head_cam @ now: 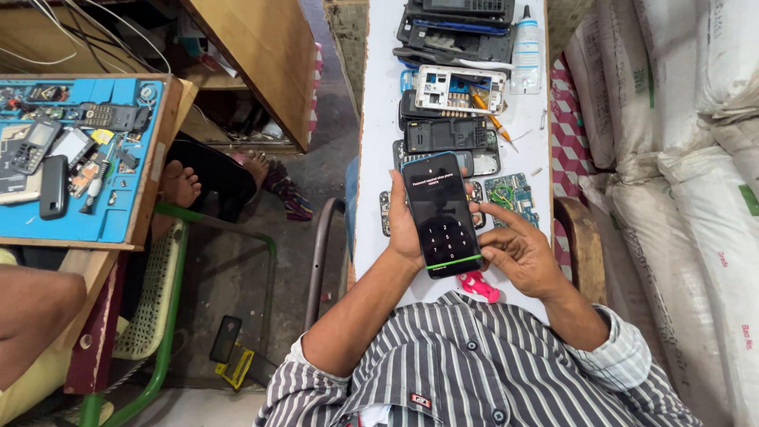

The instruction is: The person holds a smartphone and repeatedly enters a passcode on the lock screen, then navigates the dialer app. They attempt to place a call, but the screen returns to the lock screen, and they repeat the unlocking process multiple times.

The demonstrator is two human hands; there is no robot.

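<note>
Phone [441, 213] is sitting at frame centre, above the white tabletop [371, 142], its keypad screen lit. The left hand [405, 225] is wrapping its left edge, clamped on it; the right hand [518, 249] is hovering loosely curled beside the lower right edge, holding nothing. Best keeping the grip steady and tapping lightly. Phone parts [451, 103] are lying beyond.

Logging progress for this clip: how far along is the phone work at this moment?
Done: the smartphone is assembled and powered, showing a keypad screen. In hand: left hand holds it, right hand beside it. Left: opened phones and a circuit board lie on the white table.
</note>
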